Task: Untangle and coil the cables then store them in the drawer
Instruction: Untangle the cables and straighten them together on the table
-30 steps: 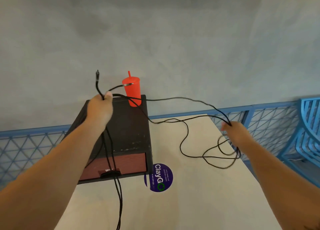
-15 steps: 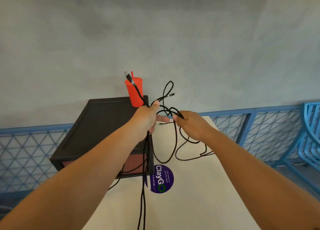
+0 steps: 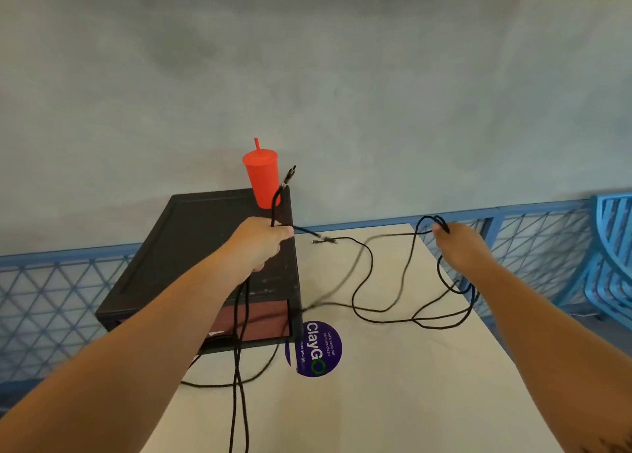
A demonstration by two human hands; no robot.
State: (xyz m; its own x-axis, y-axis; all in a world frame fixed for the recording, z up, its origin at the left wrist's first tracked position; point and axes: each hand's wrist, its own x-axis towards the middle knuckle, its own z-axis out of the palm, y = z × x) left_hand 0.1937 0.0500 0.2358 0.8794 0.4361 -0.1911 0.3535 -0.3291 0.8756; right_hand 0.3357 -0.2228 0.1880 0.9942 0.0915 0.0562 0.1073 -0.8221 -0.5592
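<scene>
Several thin black cables [image 3: 383, 307] hang tangled between my two raised hands above a pale table [image 3: 393, 401]. My left hand [image 3: 261, 242] grips a bunch of strands over the black drawer box [image 3: 191, 247]; a plug end sticks up above it and two strands drop straight down past the table's front. My right hand [image 3: 458, 244] pinches looped strands out to the right, with loops sagging onto the table. The box's reddish-brown drawer front [image 3: 254, 321] faces me, and I cannot tell whether it is closed.
A red tumbler with a straw [image 3: 261, 177] stands at the box's back right corner. A purple round sticker [image 3: 314, 348] lies on the table by the box. Blue lattice railing [image 3: 533, 237] runs behind the table, and a blue chair [image 3: 612, 247] is at the right.
My hands had come together at the centre half a second ago; now my right hand has swung out to the right, drawing the cable loops apart. My left hand stayed near the box.
</scene>
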